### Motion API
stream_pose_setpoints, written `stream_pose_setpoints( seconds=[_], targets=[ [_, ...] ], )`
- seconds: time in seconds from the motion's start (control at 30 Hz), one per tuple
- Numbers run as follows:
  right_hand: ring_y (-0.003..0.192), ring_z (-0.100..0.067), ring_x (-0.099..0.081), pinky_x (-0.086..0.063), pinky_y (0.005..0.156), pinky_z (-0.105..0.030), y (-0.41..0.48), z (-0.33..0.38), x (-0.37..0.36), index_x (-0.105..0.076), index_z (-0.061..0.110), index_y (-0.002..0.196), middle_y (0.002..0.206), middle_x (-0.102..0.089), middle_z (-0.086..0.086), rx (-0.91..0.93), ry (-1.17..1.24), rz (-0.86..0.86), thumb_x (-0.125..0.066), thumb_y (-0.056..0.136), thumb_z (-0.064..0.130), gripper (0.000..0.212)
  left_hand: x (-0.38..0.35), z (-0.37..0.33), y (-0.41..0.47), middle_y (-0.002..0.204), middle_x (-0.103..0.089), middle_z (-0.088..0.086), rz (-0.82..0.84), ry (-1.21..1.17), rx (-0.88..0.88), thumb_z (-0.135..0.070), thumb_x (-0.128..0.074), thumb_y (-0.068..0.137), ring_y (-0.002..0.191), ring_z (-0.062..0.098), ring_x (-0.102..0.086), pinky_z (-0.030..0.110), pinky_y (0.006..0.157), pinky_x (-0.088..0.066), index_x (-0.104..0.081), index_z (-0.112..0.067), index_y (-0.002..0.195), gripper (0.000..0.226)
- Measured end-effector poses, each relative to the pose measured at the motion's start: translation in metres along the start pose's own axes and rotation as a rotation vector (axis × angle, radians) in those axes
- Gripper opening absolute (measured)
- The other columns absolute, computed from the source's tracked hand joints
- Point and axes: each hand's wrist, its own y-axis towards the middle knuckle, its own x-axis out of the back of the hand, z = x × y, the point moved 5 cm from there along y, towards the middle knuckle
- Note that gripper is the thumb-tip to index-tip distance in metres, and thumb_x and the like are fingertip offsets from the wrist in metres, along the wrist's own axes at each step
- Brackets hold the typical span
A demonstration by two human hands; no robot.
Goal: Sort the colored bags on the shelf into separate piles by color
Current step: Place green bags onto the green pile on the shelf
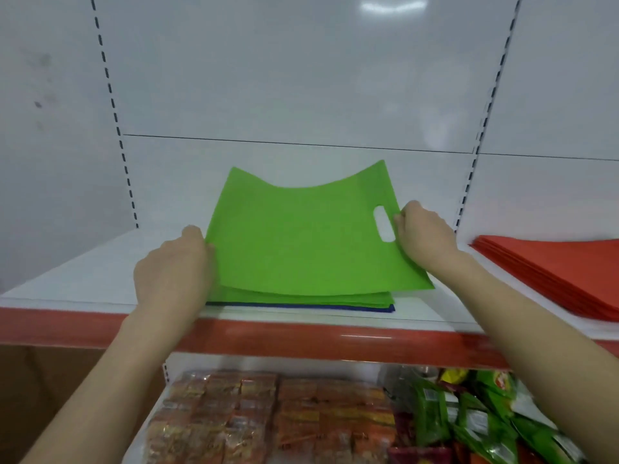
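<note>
On the upper shelf, left fingers: I see them curled over the left edge of the top green bag, pinching it.
Right fingers: pinching the same bag's right edge, just beside its handle cut-out.
Hands: two, the left hand and the right hand, one at each side of the bag, with bare forearms reaching over the red shelf lip.
Top green bag: one, spread between my two hands, with its far edge raised and sagging in the middle.
Green pile: one stack directly beneath it on the white shelf; the layers are too thin for me to count.
Blue bag: a single dark blue edge shows at the bottom of that stack.
Red pile: one stack, well apart to the right, cut by the frame.
Writing: none I can read.
Lower shelf: orange packets lie in rows, with green packets beside them. Their print is blurred, and my right forearm crosses in front of the green ones.
</note>
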Motion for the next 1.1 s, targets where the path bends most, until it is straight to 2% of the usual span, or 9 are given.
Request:
stream_pose_setpoints(
  seconds=[0.1,0.23,0.33,0.43,0.7,0.83,0.9,1.0,1.1],
  targets=[
    [0.103,-0.041,-0.054,-0.039,0.078,-0.040,-0.013,-0.018,0.038,-0.047,0.000,0.115,0.113,-0.058,-0.026,-0.065,0.029,-0.120,-0.036,0.100,0.027,0.032,0.012,-0.016,-0.005,0.094,-0.061,0.029,-0.071,-0.155,-0.082,-0.025,-0.041,0.097,0.089,0.045,-0.057,0.038,0.064,-0.032,-0.048,0.000,0.102,0.026],
    [0.105,-0.042,-0.053,-0.039,0.079,-0.042,-0.046,-0.054,0.077,-0.050,0.001,0.113,0.112,-0.059,-0.026,-0.178,0.015,-0.227,-0.039,0.099,0.027,0.031,0.016,-0.050,-0.019,0.086,-0.060,0.027,-0.064,-0.300,-0.227,-0.027,-0.040,0.097,0.083,0.044,-0.057,0.037,0.061,-0.028,-0.047,-0.002,0.097,0.026],
    [0.104,-0.043,-0.054,-0.040,0.078,-0.042,-0.077,-0.090,0.101,-0.051,0.003,0.113,0.110,-0.060,-0.027,-0.270,-0.053,-0.265,-0.039,0.099,0.028,0.031,0.013,-0.088,-0.035,0.074,-0.059,0.028,-0.059,-0.415,-0.337,-0.025,-0.044,0.096,0.073,0.044,-0.059,0.037,0.058,-0.030,-0.047,-0.001,0.093,0.025],
    [0.105,-0.042,-0.055,-0.042,0.080,-0.043,-0.110,-0.138,0.129,-0.051,0.003,0.115,0.112,-0.060,-0.026,-0.364,-0.138,-0.280,-0.039,0.100,0.028,0.032,0.010,-0.133,-0.056,0.072,-0.058,0.028,-0.023,-0.518,-0.428,-0.024,-0.046,0.095,0.071,0.044,-0.059,0.036,0.057,-0.028,-0.048,0.000,0.092,0.024],
    [0.102,-0.042,-0.055,-0.040,0.076,-0.040,-0.200,-0.292,0.225,-0.050,0.002,0.113,0.111,-0.060,-0.025,-0.638,-0.317,-0.367,-0.036,0.100,0.028,0.031,0.020,-0.299,-0.144,0.079,-0.063,0.023,0.012,-0.706,-0.683,-0.027,-0.041,0.097,0.078,0.043,-0.060,0.037,0.059,-0.029,-0.049,-0.004,0.095,0.024],
    [0.101,-0.040,-0.056,-0.038,0.073,-0.038,-0.241,-0.381,0.273,-0.051,0.005,0.111,0.111,-0.061,-0.023,-0.740,-0.393,-0.382,-0.036,0.100,0.029,0.031,0.030,-0.393,-0.201,0.059,-0.051,0.007,0.041,-0.803,-0.784,-0.026,-0.041,0.097,0.064,0.036,-0.056,0.035,0.055,-0.028,-0.044,-0.008,0.090,0.020],
    [0.100,-0.040,-0.057,-0.038,0.072,-0.038,-0.258,-0.421,0.296,-0.050,0.005,0.109,0.110,-0.061,-0.023,-0.778,-0.422,-0.375,-0.036,0.100,0.030,0.030,0.034,-0.436,-0.225,0.060,-0.055,0.010,0.084,-0.807,-0.801,-0.025,-0.045,0.096,0.065,0.039,-0.059,0.034,0.054,-0.028,-0.046,-0.007,0.090,0.019],
    [0.097,-0.039,-0.057,-0.041,0.074,-0.040,-0.278,-0.475,0.324,-0.049,0.004,0.108,0.106,-0.061,-0.021,-0.816,-0.440,-0.389,-0.035,0.100,0.030,0.030,0.041,-0.499,-0.260,0.049,-0.055,0.016,0.056,-0.813,-0.890,-0.013,-0.064,0.086,0.045,0.038,-0.056,0.027,0.046,-0.023,-0.051,-0.002,0.078,0.019],
    [0.096,-0.039,-0.057,-0.044,0.077,-0.043,-0.299,-0.526,0.342,-0.049,0.004,0.110,0.105,-0.062,-0.021,-0.876,-0.471,-0.393,-0.035,0.100,0.030,0.031,0.042,-0.555,-0.290,0.048,-0.054,0.013,0.112,-0.817,-0.933,-0.013,-0.064,0.086,0.043,0.036,-0.055,0.019,0.045,-0.012,-0.052,-0.001,0.078,0.019]
  ],
)
